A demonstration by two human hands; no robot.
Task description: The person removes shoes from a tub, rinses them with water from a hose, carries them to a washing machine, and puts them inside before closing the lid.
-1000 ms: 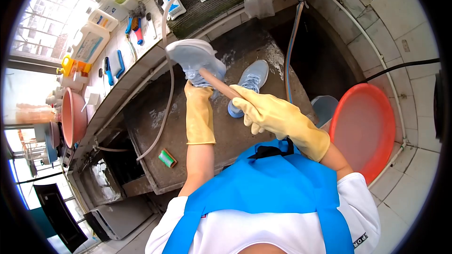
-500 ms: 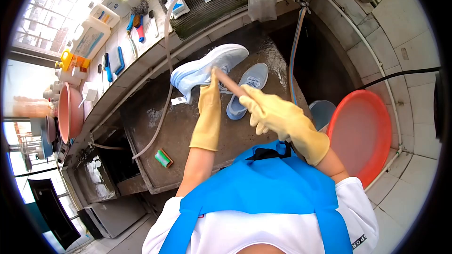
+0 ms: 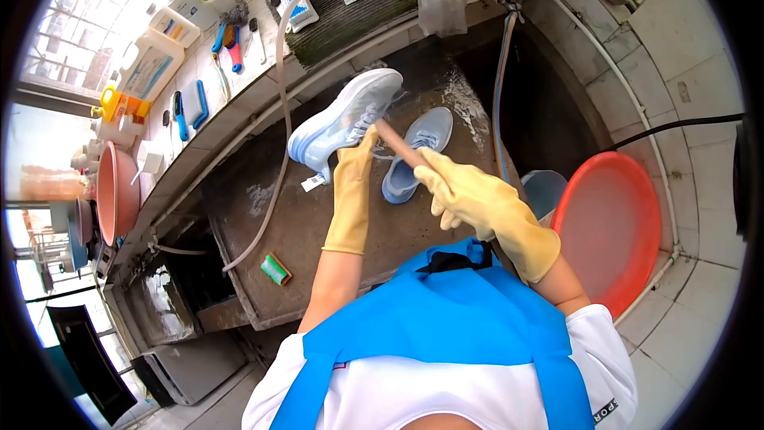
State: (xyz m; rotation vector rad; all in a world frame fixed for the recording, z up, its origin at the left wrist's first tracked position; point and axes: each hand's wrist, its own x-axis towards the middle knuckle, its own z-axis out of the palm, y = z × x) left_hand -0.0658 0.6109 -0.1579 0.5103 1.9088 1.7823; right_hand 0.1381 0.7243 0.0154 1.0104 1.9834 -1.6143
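My left hand (image 3: pixel 352 183), in a yellow rubber glove, is closed on the near side of a light blue sneaker (image 3: pixel 346 111). This shoe is tilted, its laces facing right and a white tag (image 3: pixel 313 182) hanging near its heel. My right hand (image 3: pixel 469 195), gloved alike, grips a long brown wooden brush (image 3: pixel 402 146); its far end is against or just beside the laces, and its bristles are hidden. The matching sneaker (image 3: pixel 430 129) stands to the right on the wet dark slab (image 3: pixel 255 263). A green-and-orange sponge (image 3: pixel 276 268) lies at the slab's lower left.
A pale hose (image 3: pixel 285 103) curves over the slab's left part. Bottles (image 3: pixel 151 64) and brushes (image 3: pixel 181 115) line the ledge at left. On the right are a red basin (image 3: pixel 613 231) of cloudy water, a grey bucket (image 3: pixel 545 191) and a dark sink well (image 3: pixel 549 87).
The held sneaker has turned, its toe shifting left and its laces now showing more. The brush end has moved slightly right and down, and my left hand has moved a little with the shoe.
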